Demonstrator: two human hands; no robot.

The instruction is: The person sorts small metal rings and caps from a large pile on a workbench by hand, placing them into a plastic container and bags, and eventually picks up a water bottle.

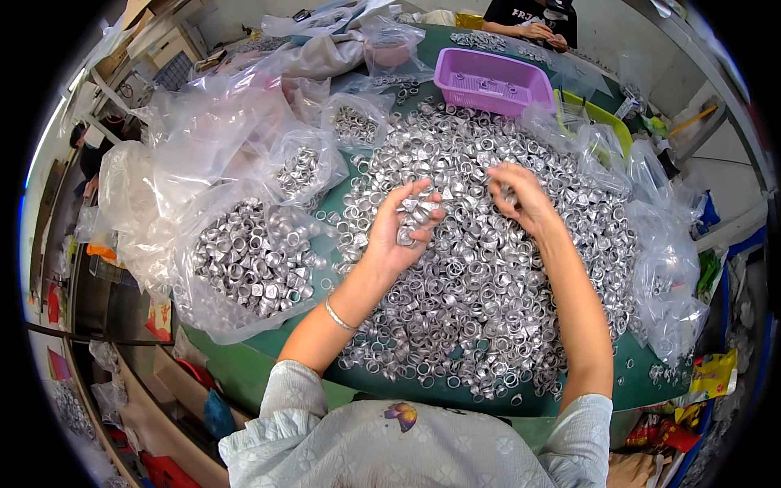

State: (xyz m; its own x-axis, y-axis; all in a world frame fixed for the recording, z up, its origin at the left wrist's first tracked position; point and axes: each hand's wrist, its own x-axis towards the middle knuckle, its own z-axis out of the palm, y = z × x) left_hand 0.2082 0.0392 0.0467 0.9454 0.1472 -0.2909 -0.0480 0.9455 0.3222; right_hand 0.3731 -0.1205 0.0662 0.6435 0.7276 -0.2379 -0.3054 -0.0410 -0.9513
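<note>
Shirt (423,455), left fingers (397,196) around rings (416,213), right fingers (511,175) (hold unclear), more rings in purple basket (496,100), clear bag (232,323)

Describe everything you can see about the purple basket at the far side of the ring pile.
The purple basket is a glossy, plastic-looking, roughly rectangular tub with rounded corners, a smooth rim and what look like small perforations. It sits upright and open-topped on the green table, with a few silvery rings lying on its bottom. The ring pile reaches its near side, and a yellow-green basket stands to its right. Its underside is hidden.
</note>
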